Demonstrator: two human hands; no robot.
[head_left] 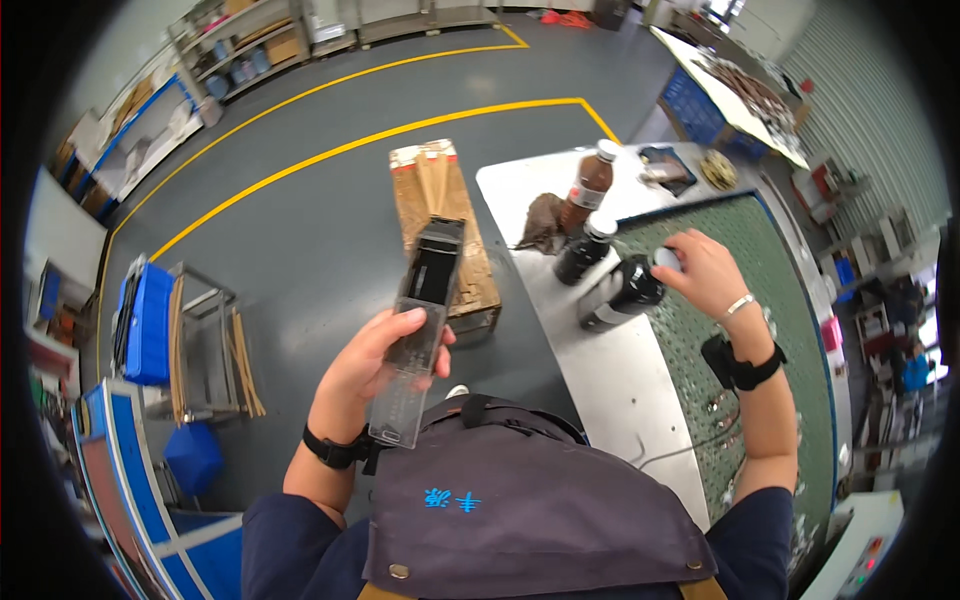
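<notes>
My left hand [365,355] is closed around a long clear plastic case [401,405] with a black upper part [434,265], held in front of my apron [540,480]. At the right, the fingers of my right hand [712,272] grip the white cap [667,263] of a dark bottle [628,292] over the metal table [640,395]. Whether its base rests on the metal cannot be made out. Beside it stands a smaller black bottle [580,255] with a white cap. A larger brown bottle [588,188] is behind that, next to a crumpled brown cloth [543,222].
A green perforated surface [740,225] is set into the table, with a thin cable [690,449] near me. Left of the table is a worn wooden bench [415,200] with wooden strips on it. A metal rack [205,340] with a blue bin [146,325] stands farther left.
</notes>
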